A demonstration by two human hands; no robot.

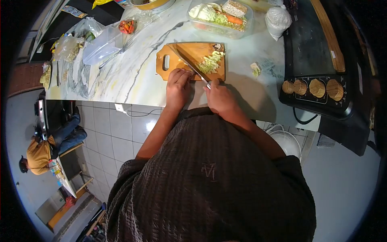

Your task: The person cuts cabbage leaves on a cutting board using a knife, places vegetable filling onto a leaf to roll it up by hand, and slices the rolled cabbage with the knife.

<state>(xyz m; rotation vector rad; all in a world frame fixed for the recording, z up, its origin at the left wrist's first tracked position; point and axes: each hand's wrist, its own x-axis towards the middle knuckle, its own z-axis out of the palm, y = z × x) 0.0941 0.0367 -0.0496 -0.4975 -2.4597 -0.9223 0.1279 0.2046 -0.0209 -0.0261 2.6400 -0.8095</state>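
A knife [188, 63] lies slantwise over the wooden cutting board [174, 50], its blade pointing to the upper left. My right hand [221, 98] is closed around its handle at the board's front edge. Left of the blade, my left hand [178, 86] rests at the same edge with its fingers curled together; whatever they hold, if anything, is hidden. Chopped pale green pieces [211, 63] are heaped on the board's right side, right of the blade. A small pale green piece [255, 69] sits on the marble counter [141, 76] to the right.
Behind the board stands a clear container [221, 30] of vegetables. Red chillies [127, 26], an empty plastic tub [102, 46] and bags are at the left. A white bag [278, 22] and a stove [314, 40] are at the right. A person [42, 155] sits far left.
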